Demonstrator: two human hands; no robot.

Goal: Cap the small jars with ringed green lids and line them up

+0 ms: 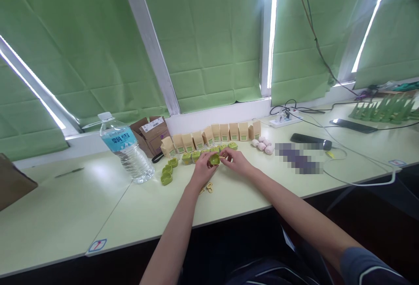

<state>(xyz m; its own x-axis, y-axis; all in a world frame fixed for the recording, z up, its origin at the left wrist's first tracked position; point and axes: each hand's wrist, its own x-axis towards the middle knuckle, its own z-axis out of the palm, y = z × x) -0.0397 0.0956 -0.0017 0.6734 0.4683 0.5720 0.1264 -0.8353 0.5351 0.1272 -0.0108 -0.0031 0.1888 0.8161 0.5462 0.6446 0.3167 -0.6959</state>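
Note:
My left hand (204, 168) is closed around a small green cup-shaped piece (214, 159), its hollow side facing me. From the right, my right hand (235, 162) pinches a thin pale yellow part (223, 158) at the green piece's edge. Below my left hand, a few yellow loop-shaped pieces (209, 187) lie on the table. To the left stand three hollow green pieces (166, 177) in a short line. Just behind my hands is a row of green-topped clear containers (186, 158), partly hidden by my fingers.
Several tan box-shaped pieces (198, 140) line the back. A water bottle (129, 149) and a cardboard box (151, 135) stand left. Pale pink egg-shaped pieces (262, 146), a black cylindrical object (310, 141), a phone (353, 125), a power strip (285, 118) and a white cable (366, 184) lie right.

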